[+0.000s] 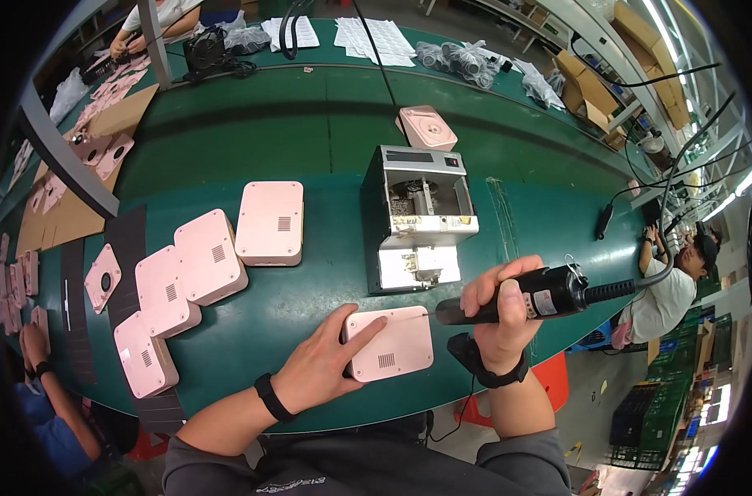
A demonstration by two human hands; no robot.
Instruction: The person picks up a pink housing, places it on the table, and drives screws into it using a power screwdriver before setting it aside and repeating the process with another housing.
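Observation:
My left hand is closed around the left edge of a pink plastic case, its fingers lying across the top. The case rests flat on the green table, grille side up, with screw holes near its corners. In my right hand is a black electric screwdriver, gripped sideways. Its thin bit points left and reaches the upper right corner of the case; whether it sits in a screw hole is too small to tell. Just beyond the case stands a silver and black screw feeder with small screws inside.
Several pink cases lie in a slanting row to the left. Another pink part lies behind the feeder. A pink plate with a dark round centre is near a black strip. The screwdriver's cord rises at right. Co-workers sit at both sides.

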